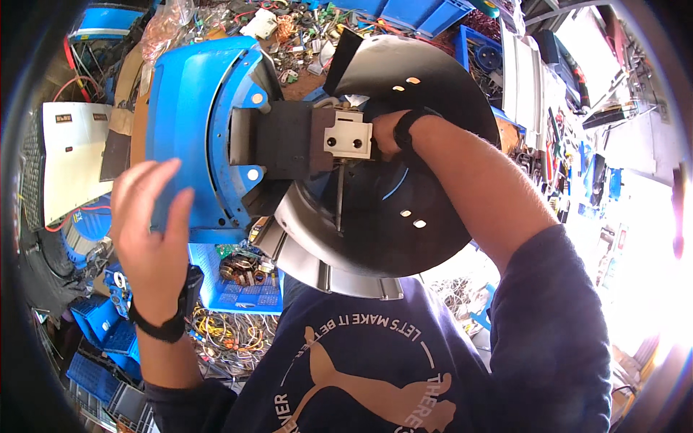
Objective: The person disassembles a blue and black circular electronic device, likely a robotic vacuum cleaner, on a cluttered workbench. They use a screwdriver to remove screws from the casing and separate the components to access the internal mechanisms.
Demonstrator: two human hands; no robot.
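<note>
A blue curved housing [177, 123] sits at the upper middle of the view, joined to a dark grey box [281, 141] with a cream two-holed block [348, 133] on its right end. Behind and beside these is a large round black metal shell [440, 180] with small holes and a pale rim, over a silver panel [303, 274]. My left hand [144, 209] is at the blue housing's lower left, fingers apart and loosely bent, holding nothing. My right hand [388, 133] reaches inside the black shell against the cream block's right side, fingers curled and partly hidden, so what they grip is unclear.
Mixed scrap parts [289, 29] lie at the top beside blue crates [426, 11]. A blue basket [238, 292] of copper coils and tangled wires [224, 335] are below. A white panel [72, 159] stands at the left, and more parts and tools line the right.
</note>
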